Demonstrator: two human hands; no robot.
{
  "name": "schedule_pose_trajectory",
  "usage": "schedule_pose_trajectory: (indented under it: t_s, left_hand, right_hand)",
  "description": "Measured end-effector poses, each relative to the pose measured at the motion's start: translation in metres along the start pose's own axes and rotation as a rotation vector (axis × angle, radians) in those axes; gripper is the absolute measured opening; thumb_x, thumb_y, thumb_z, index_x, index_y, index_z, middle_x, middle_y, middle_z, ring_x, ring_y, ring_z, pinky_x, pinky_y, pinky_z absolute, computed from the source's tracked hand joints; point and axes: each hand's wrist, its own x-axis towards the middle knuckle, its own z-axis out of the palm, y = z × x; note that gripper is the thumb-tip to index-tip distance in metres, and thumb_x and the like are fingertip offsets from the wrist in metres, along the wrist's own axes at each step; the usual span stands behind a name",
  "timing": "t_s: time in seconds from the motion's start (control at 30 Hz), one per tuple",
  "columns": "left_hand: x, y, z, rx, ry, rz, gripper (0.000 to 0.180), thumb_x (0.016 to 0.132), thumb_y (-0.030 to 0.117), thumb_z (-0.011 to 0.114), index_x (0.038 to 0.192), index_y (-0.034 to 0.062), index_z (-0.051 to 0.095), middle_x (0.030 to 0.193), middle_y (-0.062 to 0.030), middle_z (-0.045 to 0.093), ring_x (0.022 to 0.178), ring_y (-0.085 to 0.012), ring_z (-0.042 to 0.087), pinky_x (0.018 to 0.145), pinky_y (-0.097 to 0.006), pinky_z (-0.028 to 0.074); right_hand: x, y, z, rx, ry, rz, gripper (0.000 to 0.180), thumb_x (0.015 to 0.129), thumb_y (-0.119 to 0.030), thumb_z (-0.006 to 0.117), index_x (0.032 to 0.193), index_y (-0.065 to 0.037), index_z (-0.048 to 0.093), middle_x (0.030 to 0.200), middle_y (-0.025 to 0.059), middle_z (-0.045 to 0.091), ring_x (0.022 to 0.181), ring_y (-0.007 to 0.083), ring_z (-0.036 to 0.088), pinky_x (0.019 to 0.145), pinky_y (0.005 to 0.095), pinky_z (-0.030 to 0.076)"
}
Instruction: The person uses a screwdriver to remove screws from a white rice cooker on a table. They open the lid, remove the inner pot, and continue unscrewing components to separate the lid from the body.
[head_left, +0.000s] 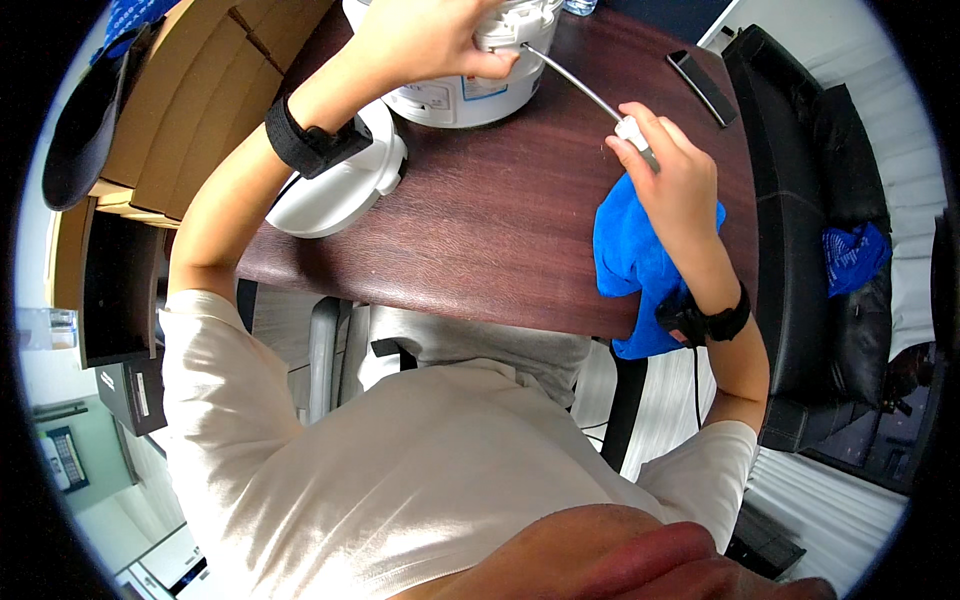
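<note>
My left hand [430,40] grips the upper rim of a white rice cooker [470,95] at the far edge of the dark wooden table [500,230]. In my right hand [672,170] is the white handle of a long thin metal tool [575,78], whose tip reaches the cooker's rim next to my left thumb. A blue cloth [630,260] lies under my right wrist and hangs over the table's near edge. The cooker's white lid [340,190] rests on the table by my left forearm. Both wrists wear black bands.
Cardboard boxes [190,90] stack at the left beside a dark cap [80,120]. A black phone [703,85] lies at the table's far right. A black leather sofa [810,200] with another blue cloth [855,255] stands to the right.
</note>
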Motion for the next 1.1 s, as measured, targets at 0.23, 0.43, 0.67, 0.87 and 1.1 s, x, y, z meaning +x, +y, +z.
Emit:
schedule_pose_trajectory:
  t_s: [0.23, 0.43, 0.67, 0.87, 1.1]
  left_hand:
    - [0.001, 0.005, 0.003, 0.030, 0.011, -0.012, 0.068, 0.070, 0.043, 0.074, 0.119, -0.0018, 0.056, 0.104, -0.0175, 0.062, 0.096, -0.0344, 0.065, 0.081, -0.042, 0.054]
    - [0.001, 0.003, 0.006, 0.052, 0.024, -0.006, 0.068, 0.070, 0.043, 0.074, 0.117, -0.0016, 0.056, 0.103, -0.0186, 0.062, 0.094, -0.0353, 0.065, 0.078, -0.042, 0.055]
    - [0.001, 0.005, 0.001, 0.042, 0.022, -0.022, 0.068, 0.070, 0.045, 0.074, 0.117, -0.0002, 0.056, 0.103, -0.0191, 0.063, 0.095, -0.0354, 0.065, 0.078, -0.043, 0.055]
    - [-0.001, 0.006, 0.002, 0.053, 0.021, -0.048, 0.067, 0.069, 0.044, 0.073, 0.117, 0.0006, 0.057, 0.105, -0.0183, 0.062, 0.095, -0.0349, 0.065, 0.078, -0.043, 0.055]
    - [-0.001, 0.005, 0.004, 0.069, -0.008, -0.047, 0.068, 0.070, 0.045, 0.073, 0.119, 0.0012, 0.056, 0.104, -0.0171, 0.062, 0.095, -0.0346, 0.065, 0.079, -0.043, 0.055]
  right_hand:
    - [0.000, 0.029, 0.026, 0.364, 0.010, -0.070, 0.030, 0.086, -0.014, 0.074, 0.114, -0.007, 0.067, 0.083, 0.0098, 0.068, 0.060, 0.0190, 0.064, 0.052, 0.0304, 0.048]
    - [-0.017, 0.001, 0.039, 1.187, -0.315, 0.676, 0.034, 0.094, -0.017, 0.068, 0.122, 0.001, 0.062, 0.078, -0.0007, 0.059, 0.053, 0.0037, 0.046, 0.045, 0.0199, 0.035]
    - [-0.018, 0.006, 0.040, 0.718, -0.110, 0.428, 0.029, 0.088, -0.016, 0.074, 0.111, 0.000, 0.067, 0.076, 0.0025, 0.064, 0.062, 0.0108, 0.060, 0.054, 0.0263, 0.047]
    - [0.000, 0.005, 0.004, 0.025, 0.054, -0.024, 0.027, 0.079, -0.022, 0.079, 0.096, -0.004, 0.067, 0.083, 0.0108, 0.065, 0.073, 0.0294, 0.067, 0.060, 0.0365, 0.052]
    - [0.021, 0.015, -0.019, -0.194, 0.058, -0.244, 0.031, 0.078, -0.028, 0.078, 0.097, -0.006, 0.068, 0.080, 0.0087, 0.060, 0.067, 0.0293, 0.065, 0.058, 0.0367, 0.052]
